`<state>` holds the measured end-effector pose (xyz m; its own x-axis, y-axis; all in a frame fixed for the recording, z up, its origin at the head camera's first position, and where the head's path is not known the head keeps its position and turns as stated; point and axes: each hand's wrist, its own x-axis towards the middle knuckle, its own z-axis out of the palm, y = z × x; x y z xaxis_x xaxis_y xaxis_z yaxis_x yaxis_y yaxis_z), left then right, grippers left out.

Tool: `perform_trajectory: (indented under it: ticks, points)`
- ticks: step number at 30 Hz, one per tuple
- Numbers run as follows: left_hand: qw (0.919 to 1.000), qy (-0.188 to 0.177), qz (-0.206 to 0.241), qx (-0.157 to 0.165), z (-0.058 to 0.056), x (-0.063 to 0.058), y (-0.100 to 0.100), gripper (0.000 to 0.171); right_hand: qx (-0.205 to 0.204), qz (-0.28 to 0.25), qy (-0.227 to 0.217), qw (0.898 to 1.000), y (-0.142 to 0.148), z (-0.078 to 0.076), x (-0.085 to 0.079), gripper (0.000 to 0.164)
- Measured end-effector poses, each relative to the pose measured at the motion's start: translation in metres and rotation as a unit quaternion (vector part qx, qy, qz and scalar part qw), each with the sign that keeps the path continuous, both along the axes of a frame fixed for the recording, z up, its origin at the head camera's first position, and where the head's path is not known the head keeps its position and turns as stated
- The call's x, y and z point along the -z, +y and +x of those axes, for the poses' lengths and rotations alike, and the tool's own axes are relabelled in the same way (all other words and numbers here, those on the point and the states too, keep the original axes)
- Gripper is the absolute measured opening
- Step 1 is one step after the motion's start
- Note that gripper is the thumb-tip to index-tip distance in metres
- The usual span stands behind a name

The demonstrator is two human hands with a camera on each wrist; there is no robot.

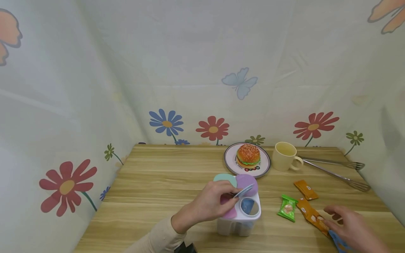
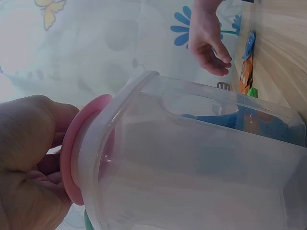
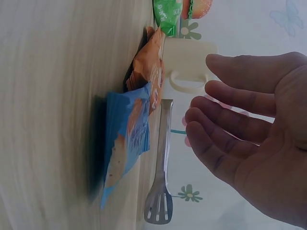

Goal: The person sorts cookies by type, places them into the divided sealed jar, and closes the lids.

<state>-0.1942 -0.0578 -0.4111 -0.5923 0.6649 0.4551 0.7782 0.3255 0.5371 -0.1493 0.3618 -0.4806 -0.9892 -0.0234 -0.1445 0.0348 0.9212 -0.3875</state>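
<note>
My left hand (image 1: 210, 202) pinches a light blue round lid (image 1: 245, 190), tilted over a clear storage box (image 1: 225, 226) with a white top. An uncovered round opening in that top shows a blue packet (image 1: 246, 206) inside. Green (image 1: 224, 178), purple (image 1: 248, 182) and pink (image 2: 72, 158) lids cover the other openings. Over the packets at the right, my right hand (image 1: 352, 225) has relaxed, slightly bent fingers with nothing between them. Closest to it lie a blue snack packet (image 3: 127, 139) and orange snack packets (image 3: 148, 64); the hand appears apart from them.
A green snack packet (image 1: 287, 208) lies between the box and the orange ones. Behind stand a plate (image 1: 231, 160) bearing a hamburger (image 1: 248, 155) and a yellow mug (image 1: 282, 158). Two slotted metal utensils (image 1: 335, 174) lie right of the mug. A patterned curtain (image 1: 190, 70) hangs behind the table.
</note>
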Motion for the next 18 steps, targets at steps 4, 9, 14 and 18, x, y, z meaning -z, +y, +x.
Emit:
perform_trajectory:
  ticks: [4,9,14,18]
  points:
    - [1.0000,-0.003,-0.001,-0.001,0.000,0.001,0.000,0.019,0.008,0.004,-0.032,0.999,0.004,-0.001,0.002,0.052]
    - [1.0000,-0.007,-0.003,-0.002,0.000,0.001,0.000,0.019,0.021,0.012,-0.073,0.997,0.008,0.001,0.004,0.056]
    - [0.9999,-0.010,-0.004,-0.001,0.001,0.001,0.000,0.018,0.011,0.019,-0.073,0.997,0.011,0.005,0.004,0.060]
    - [0.9999,-0.011,-0.004,0.000,0.001,0.001,0.000,0.018,0.004,0.025,-0.091,0.996,0.017,0.006,0.006,0.063]
